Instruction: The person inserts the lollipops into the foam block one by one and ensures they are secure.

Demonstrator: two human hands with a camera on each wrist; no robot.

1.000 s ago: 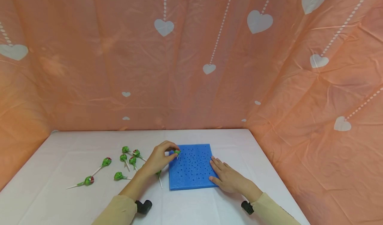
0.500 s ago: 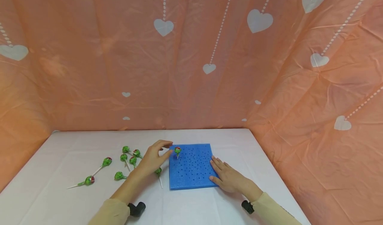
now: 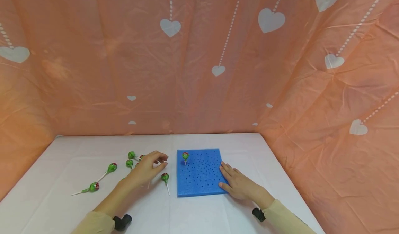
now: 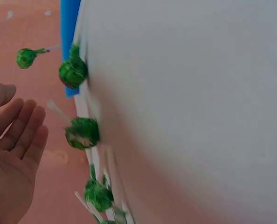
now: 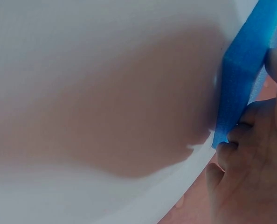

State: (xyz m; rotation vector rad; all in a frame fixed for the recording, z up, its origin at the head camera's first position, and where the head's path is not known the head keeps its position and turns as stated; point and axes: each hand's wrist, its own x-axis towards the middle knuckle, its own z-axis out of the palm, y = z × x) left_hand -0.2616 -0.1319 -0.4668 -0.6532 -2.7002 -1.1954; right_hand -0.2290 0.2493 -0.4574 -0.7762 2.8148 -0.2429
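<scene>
A green-wrapped lollipop (image 3: pixel 185 156) stands upright by its stick near the back left corner of a blue foam block (image 3: pixel 199 178) dotted with small holes. My right hand (image 3: pixel 237 183) rests flat on the block's right edge, fingers straight. To the left of the block, my left hand (image 3: pixel 149 165) hovers above the table, holding nothing, with its fingers loosely bent. Beneath and behind it lie several loose lollipops, partly covered by the hand and forearm. One loose lollipop (image 3: pixel 165 178) lies between this hand and the block. In the left wrist view, the left palm (image 4: pixel 12 177) faces several lollipops.
Two more lollipops lie further left, one lollipop (image 3: pixel 111 168) behind the other lollipop (image 3: pixel 93 187). A white cloth covers the table (image 3: pixel 199 215). An orange curtain (image 3: pixel 193 109) printed with white hearts hangs along the table's back and sides.
My left hand has let go of the lollipop, which stays standing in the foam. The hand has drawn back leftward over the loose lollipops. My right hand has stayed on the block.
</scene>
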